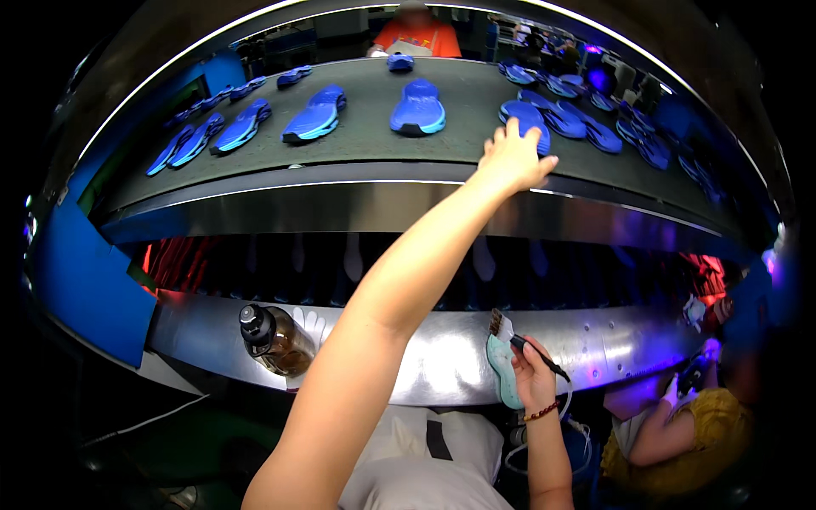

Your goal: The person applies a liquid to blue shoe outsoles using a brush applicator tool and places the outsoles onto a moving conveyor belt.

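My left hand (514, 157) is stretched far forward over the conveyor belt (357, 157), its fingers apart on the near part of a blue shoe sole (520, 112). Whether the fingertips grip it or only rest there is hard to tell. Close to my body, my right hand (534, 378) is closed round a brush (531, 348) with a black handle and dark bristles. A pale tube runs down near the handle's end. Beside that hand a mint-green sole-shaped piece (501, 371) lies by the metal ledge, partly covered by the brush and fingers.
More blue soles (417, 109) lie along the belt. Below it, a dark slot has reddish glow at both ends. A dark-capped brown bottle (276, 340) stands on the metal ledge (446, 365). One person (416, 38) is across the belt; another (680, 433) sits at right.
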